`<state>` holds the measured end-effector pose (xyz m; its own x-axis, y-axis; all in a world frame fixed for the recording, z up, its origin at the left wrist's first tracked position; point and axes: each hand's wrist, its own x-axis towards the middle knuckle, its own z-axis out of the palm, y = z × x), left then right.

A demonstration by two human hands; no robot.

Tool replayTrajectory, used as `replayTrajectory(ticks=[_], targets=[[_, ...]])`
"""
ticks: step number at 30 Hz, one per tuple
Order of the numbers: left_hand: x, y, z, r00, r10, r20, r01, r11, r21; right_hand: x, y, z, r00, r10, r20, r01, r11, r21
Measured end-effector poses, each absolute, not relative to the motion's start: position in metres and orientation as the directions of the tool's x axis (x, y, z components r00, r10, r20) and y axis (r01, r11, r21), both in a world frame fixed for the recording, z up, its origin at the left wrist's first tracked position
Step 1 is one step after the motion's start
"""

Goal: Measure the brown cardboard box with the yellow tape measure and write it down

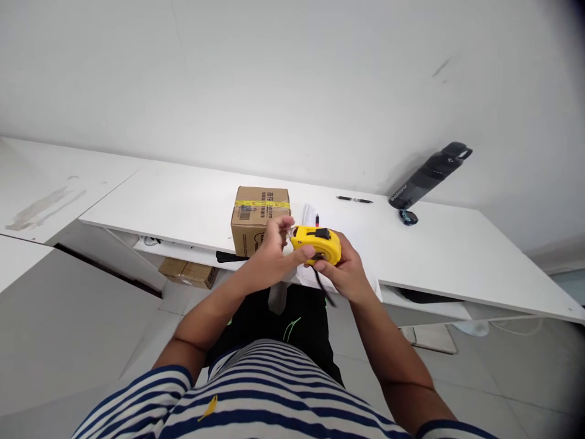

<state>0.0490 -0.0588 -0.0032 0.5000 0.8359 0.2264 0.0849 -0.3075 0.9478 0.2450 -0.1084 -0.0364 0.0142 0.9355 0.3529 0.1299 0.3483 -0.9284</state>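
A yellow tape measure (pixel 326 245) with a black lock button is held in front of me, over the table's front edge. My right hand (pixel 350 268) is wrapped round its rear end, and a black wrist strap (pixel 320 281) dangles below. My left hand (pixel 274 250) grips the front of the case, its thumb on the side and its fingers curled by the blade's mouth. Little of the blade shows there. Just beyond the left hand stands a closed cardboard box (pixel 256 213), with a yellow strip across its top.
The white table (pixel 201 201) runs along the wall. White papers (pixel 361 256) and a red-and-black pen (pixel 317 220) lie behind the tape measure. Farther right are a black pen (pixel 354 199), a dark bottle (pixel 429 177) and a small dark object (pixel 407 217). Another carton (pixel 188 272) sits below the tabletop.
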Motion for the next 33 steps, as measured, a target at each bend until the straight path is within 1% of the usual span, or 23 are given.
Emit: replayTrajectory(ticks=[1,3,5,7,8,10,12,15,16,18,21,24,27,30,33], targets=[[0.041,-0.061,0.000,0.507,0.849,0.148,0.101,-0.229,0.968,0.244,-0.108,-0.034,0.008,0.931,0.365,0.177,0.358,-0.917],[0.026,-0.066,0.006,0.537,0.842,0.056,0.096,-0.127,0.987,0.244,-0.109,-0.031,-0.073,0.908,0.413,0.261,0.417,-0.870],[0.015,-0.069,0.012,0.572,0.820,0.016,0.058,-0.060,0.996,0.243,-0.110,-0.028,-0.199,0.856,0.478,0.280,0.517,-0.809],[0.009,-0.069,0.018,0.597,0.803,-0.004,0.020,-0.010,1.000,0.240,-0.110,-0.024,-0.301,0.788,0.537,0.256,0.610,-0.750],[0.007,-0.067,0.021,0.607,0.794,-0.014,0.010,0.011,1.000,0.239,-0.110,-0.022,-0.325,0.757,0.567,0.243,0.646,-0.723],[0.002,-0.059,0.028,0.608,0.794,-0.021,-0.001,0.027,1.000,0.240,-0.105,-0.016,-0.317,0.725,0.612,0.236,0.685,-0.690],[-0.007,-0.043,0.037,0.565,0.825,0.012,-0.009,-0.008,1.000,0.249,-0.094,-0.010,-0.249,0.743,0.621,0.252,0.669,-0.700],[-0.026,-0.009,0.049,0.381,0.916,0.128,-0.030,-0.127,0.992,0.277,-0.065,-0.004,-0.037,0.786,0.617,0.276,0.602,-0.750],[-0.032,0.004,0.050,0.314,0.939,0.141,-0.017,-0.142,0.990,0.289,-0.053,-0.004,0.039,0.778,0.627,0.267,0.596,-0.757],[-0.043,0.029,0.048,0.221,0.970,0.100,0.045,-0.113,0.993,0.308,-0.028,-0.006,0.121,0.763,0.635,0.238,0.598,-0.765],[-0.048,0.056,0.034,0.178,0.984,0.013,0.235,-0.055,0.971,0.322,-0.001,-0.016,0.100,0.797,0.595,0.253,0.558,-0.790],[-0.044,0.066,0.013,0.214,0.974,-0.080,0.421,-0.017,0.907,0.314,0.009,-0.025,0.009,0.866,0.500,0.368,0.462,-0.807],[-0.037,0.066,-0.002,0.268,0.953,-0.141,0.439,0.009,0.899,0.298,0.007,-0.027,-0.021,0.893,0.449,0.487,0.401,-0.775],[-0.034,0.066,-0.009,0.276,0.953,-0.124,0.412,-0.001,0.911,0.289,0.002,-0.025,-0.007,0.880,0.474,0.554,0.399,-0.731],[-0.034,0.071,-0.011,0.274,0.956,-0.107,0.419,-0.019,0.908,0.289,0.000,-0.026,-0.001,0.866,0.500,0.572,0.411,-0.710]])
